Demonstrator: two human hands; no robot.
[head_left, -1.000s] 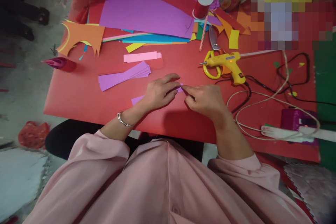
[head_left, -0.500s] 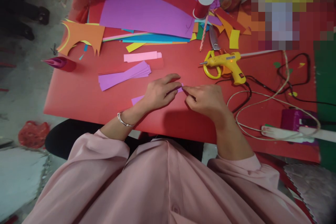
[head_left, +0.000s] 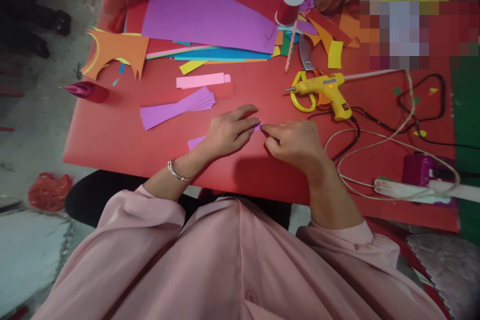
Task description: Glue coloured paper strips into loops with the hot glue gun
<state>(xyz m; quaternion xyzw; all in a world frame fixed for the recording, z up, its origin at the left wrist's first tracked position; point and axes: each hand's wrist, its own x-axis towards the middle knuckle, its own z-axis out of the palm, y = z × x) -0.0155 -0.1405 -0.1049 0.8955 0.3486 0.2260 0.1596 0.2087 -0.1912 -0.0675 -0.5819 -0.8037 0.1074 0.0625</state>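
A purple paper strip (head_left: 195,143) lies slantwise on the red tabletop, its middle hidden under my left hand (head_left: 232,132). That hand bends over the strip and holds its right end between thumb and fingers, the index finger lifted and stretched out. From the other side, my right hand (head_left: 294,142) meets the same small end with its index fingertip, the other fingers curled in. Whether the end is folded there I cannot tell. Just left of my hands is a fanned stack of purple strips (head_left: 176,107), with pink strips (head_left: 200,80) behind it.
A yellow glue gun (head_left: 326,91) lies over yellow-handled scissors (head_left: 303,97) on the right, cords trailing past a white power strip (head_left: 408,190). Purple sheets (head_left: 210,15), a ribbon spool (head_left: 290,5) and paper scraps lie at the back. An orange cut-out (head_left: 120,50) is at left.
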